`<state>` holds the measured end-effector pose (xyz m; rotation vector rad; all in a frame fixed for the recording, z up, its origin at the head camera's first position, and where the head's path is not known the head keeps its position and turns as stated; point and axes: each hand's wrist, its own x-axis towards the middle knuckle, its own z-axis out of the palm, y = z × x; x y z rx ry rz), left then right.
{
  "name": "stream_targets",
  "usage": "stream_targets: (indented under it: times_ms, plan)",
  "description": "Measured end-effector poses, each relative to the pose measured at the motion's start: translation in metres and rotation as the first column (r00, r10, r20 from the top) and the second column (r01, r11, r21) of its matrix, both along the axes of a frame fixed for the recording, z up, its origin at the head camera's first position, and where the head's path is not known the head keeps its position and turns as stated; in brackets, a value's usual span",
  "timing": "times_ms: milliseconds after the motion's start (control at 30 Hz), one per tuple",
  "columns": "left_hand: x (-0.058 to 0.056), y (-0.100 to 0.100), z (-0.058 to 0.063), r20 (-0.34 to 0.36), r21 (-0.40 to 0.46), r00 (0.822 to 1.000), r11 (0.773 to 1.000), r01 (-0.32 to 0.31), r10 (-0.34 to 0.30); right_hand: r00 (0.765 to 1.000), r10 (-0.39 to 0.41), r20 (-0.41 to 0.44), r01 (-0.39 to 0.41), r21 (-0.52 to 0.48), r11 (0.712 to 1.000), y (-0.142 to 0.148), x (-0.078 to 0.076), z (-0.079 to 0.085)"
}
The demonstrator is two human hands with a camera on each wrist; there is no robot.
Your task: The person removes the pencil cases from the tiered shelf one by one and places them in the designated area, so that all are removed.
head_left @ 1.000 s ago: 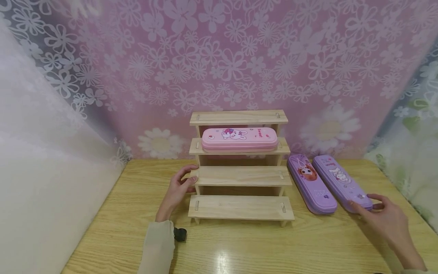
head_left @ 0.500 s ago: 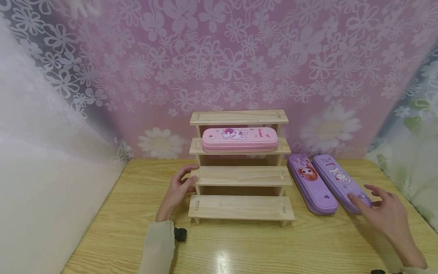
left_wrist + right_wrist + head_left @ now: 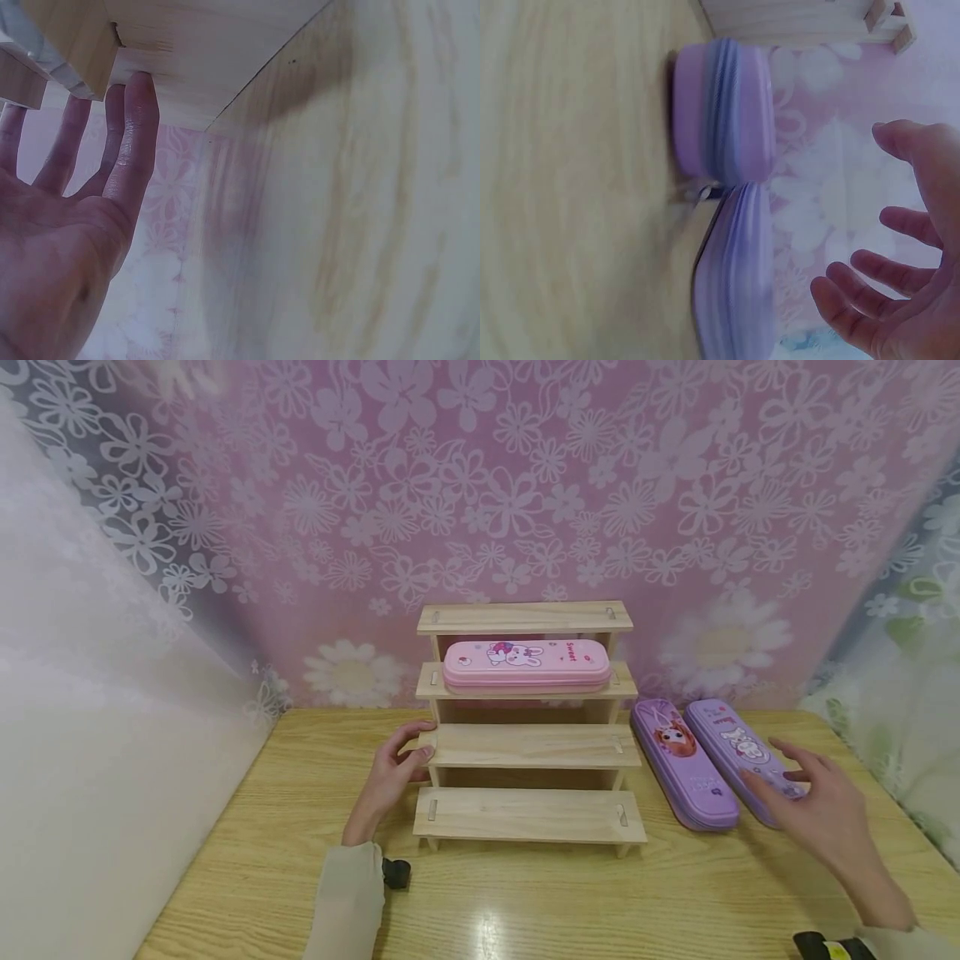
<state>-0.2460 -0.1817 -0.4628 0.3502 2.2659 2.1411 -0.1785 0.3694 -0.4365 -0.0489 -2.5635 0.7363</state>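
A stepped wooden display stand [image 3: 525, 814] has a pink bunny pencil case [image 3: 525, 664] on its second tier from the top. My left hand [image 3: 390, 768] holds the left end of a middle tier between thumb and fingers; in the left wrist view its fingers [image 3: 139, 127] reach up against the wood. My right hand [image 3: 821, 802] hovers with spread fingers over the near end of a purple rabbit pencil case [image 3: 738, 743], which it partly hides. In the right wrist view a gap separates the hand from it. Beside it lies another purple pencil case [image 3: 686, 768] with a doll picture.
The wood-grain table [image 3: 525, 902] runs under everything. A pink flowered cloth [image 3: 510, 485] hangs behind the stand, and a pale sheet [image 3: 112, 693] closes off the left side. Both purple cases lie close to the stand's right side.
My right hand has come away from the near end of the rabbit pencil case and moved left and up over it. My left hand, the stand and the pink case have stayed put.
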Motion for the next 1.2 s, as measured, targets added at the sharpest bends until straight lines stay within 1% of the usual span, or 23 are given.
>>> stream_targets:
  times_ms: [133,267,400,600,767,867,933,1033,1200]
  plan:
    - [-0.001,0.000,0.000,-0.002,0.005,1.000,1.000,0.000,0.000,0.995,0.044,-0.091,-0.047,-0.029,0.998,-0.013,-0.005,0.008]
    - [-0.001,0.000,0.000,-0.003,0.005,1.000,1.000,-0.003,0.003,0.992,0.077,-0.105,-0.084,-0.069,0.994,-0.027,-0.009,0.016]
    - [-0.001,0.000,-0.001,0.000,0.002,1.000,1.000,-0.006,0.006,0.987,0.110,-0.115,-0.120,-0.086,0.989,-0.041,-0.013,0.023]
    - [-0.002,0.000,-0.003,-0.010,0.000,1.000,1.000,-0.004,0.004,0.965,0.176,-0.196,-0.196,-0.087,0.977,-0.063,-0.021,0.034]
    - [-0.003,0.000,-0.003,-0.028,-0.009,1.000,1.000,0.002,-0.002,0.945,0.222,-0.239,-0.249,-0.089,0.964,-0.079,-0.028,0.043]
    - [-0.003,0.001,-0.001,-0.024,-0.005,1.000,1.000,-0.005,0.005,0.930,0.250,-0.271,-0.280,-0.077,0.957,-0.090,-0.034,0.049]
    - [-0.002,0.001,0.000,-0.016,0.001,1.000,1.000,-0.010,0.010,0.915,0.275,-0.296,-0.306,-0.064,0.950,-0.098,-0.039,0.053]
    - [-0.001,0.002,0.000,-0.010,0.008,1.000,1.000,-0.013,0.013,0.885,0.323,-0.335,-0.357,-0.046,0.933,-0.109,-0.046,0.059]
    - [-0.001,0.002,0.000,-0.019,0.010,1.000,1.000,-0.008,0.008,0.849,0.373,-0.375,-0.402,0.000,0.916,-0.125,-0.060,0.066]
